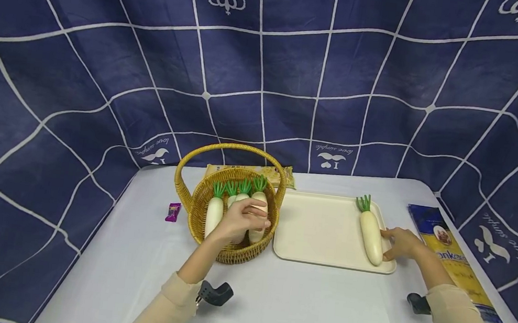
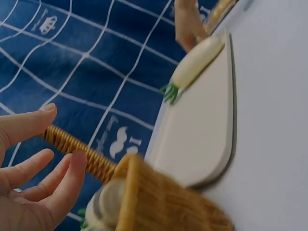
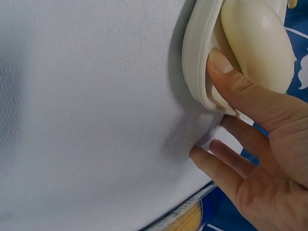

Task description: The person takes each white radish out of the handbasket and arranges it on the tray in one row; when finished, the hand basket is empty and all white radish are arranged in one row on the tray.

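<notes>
A white radish (image 1: 371, 237) with green stalks lies along the right side of a cream tray (image 1: 315, 230). At the tray's right edge is my right hand (image 1: 402, 244); in the right wrist view its thumb (image 3: 231, 77) hooks over the rim beside the radish, with the other fingers outside. My left hand (image 1: 243, 220) hovers over a wicker basket (image 1: 239, 257) of several white radishes (image 1: 214, 217), covering part of them. Its fingers are loosely bent, with nothing seen between them. The left wrist view shows it near the basket's handle (image 2: 72, 144).
A yellow-and-blue packet (image 1: 457, 261) lies right of the tray. Behind the basket is a yellowish packet (image 1: 290, 177), and a small purple wrapper (image 1: 172, 212) sits to its left. A blue checked cloth (image 1: 292, 70) hangs around the white table (image 1: 300, 308).
</notes>
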`<action>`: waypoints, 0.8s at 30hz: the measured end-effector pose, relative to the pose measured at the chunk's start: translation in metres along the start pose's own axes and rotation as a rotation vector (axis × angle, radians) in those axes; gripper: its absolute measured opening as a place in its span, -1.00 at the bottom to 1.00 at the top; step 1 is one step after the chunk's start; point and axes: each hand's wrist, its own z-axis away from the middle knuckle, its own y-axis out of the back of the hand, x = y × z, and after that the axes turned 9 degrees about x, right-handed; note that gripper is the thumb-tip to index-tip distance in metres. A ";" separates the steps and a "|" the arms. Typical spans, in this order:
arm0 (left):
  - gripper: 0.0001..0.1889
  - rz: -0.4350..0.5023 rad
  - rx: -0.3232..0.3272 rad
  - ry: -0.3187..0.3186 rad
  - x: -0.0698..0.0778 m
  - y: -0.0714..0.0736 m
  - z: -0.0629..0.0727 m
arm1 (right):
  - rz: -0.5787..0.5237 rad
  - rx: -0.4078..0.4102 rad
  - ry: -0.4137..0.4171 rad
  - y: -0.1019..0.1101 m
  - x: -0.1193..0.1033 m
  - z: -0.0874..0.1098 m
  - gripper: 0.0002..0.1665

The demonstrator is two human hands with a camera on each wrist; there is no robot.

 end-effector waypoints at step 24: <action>-0.42 -0.171 0.326 0.096 -0.017 0.029 -0.009 | -0.024 0.004 0.013 -0.002 0.003 0.002 -0.01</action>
